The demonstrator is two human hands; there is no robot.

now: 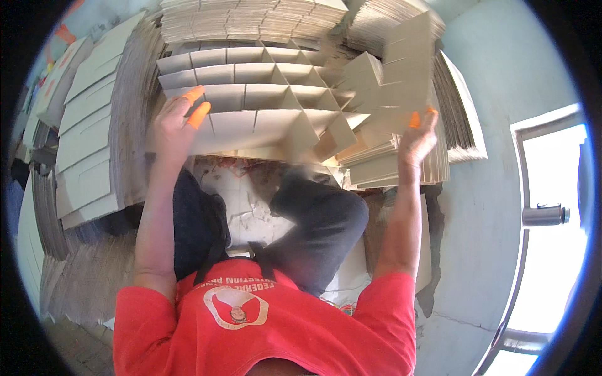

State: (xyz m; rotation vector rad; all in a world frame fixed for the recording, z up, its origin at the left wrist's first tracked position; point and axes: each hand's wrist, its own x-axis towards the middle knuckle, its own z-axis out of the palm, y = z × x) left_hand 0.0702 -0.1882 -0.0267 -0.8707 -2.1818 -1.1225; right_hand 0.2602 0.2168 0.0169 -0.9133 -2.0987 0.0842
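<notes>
A cardboard divider grid [257,125] of slotted strips, partly interlocked, stands in front of me. My left hand [172,122] is at its left end, thumb and forefinger apart in orange finger covers, with nothing seen between them. Whether it touches the nearest strip I cannot tell. On the right, my right hand [417,141] pinches the lower edge of a slotted cardboard strip [407,66], held upright; its thumb and forefinger also wear orange covers. Behind and below that strip sits a stack of cardboard pieces [373,169]. The grid's right end is blurred.
Tall stacks of slotted cardboard [88,138] rise on the left. More cardboard stacks [251,22] line the back, and another stack [464,106] leans near the pale blue wall [489,69]. A bright window [555,232] is at the right. My bent legs [320,225] are below the grid.
</notes>
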